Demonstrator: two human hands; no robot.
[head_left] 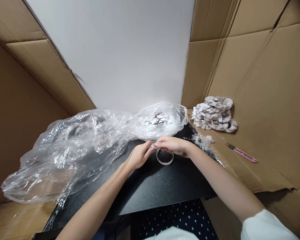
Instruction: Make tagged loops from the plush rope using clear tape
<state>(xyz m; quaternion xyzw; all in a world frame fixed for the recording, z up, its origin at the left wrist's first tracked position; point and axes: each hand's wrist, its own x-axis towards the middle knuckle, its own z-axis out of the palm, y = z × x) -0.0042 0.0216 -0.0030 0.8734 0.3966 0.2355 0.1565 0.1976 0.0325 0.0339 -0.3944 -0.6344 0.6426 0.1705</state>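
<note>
Two hands: our left hand (138, 156) and right hand (173, 144) meet over the desk (155, 190), thumbs and fingers closed in a pinch, both on one small fluffy piece (154, 145).
Reason for grip: we judge that pinching from both sides keeps so soft a thing steady; our fingers cover most of it.
Fluffy piece, position: between our fingertips, near the far edge of the desk, just in front of the smaller clear bag (175, 114).
Fluffy piece, axis: the visible bit seems to run left to right, from one hand to the other. Pale fluff shows under our right wrist too; we cannot tell whether it belongs to the same piece, nor which end leads.
Pale ring (165, 163): just below our fingers; we cannot tell what it is, perhaps a tape roll, presumably placed for easy reach.
Smaller bag, contents: white and dark bits (158, 119), probably kept together by the plastic.
Larger clear bag (37, 163): sprawled to our left, fluffy goods inside, long axis slanting down leftward.
Fluffy stack (216, 115): at our right on cardboard (267, 110), white tags attached, likely piled to save room.
Pink-handled tool (243, 155): nearer us than the stack, metal tip pointing up-left, handle towards lower right.
</note>
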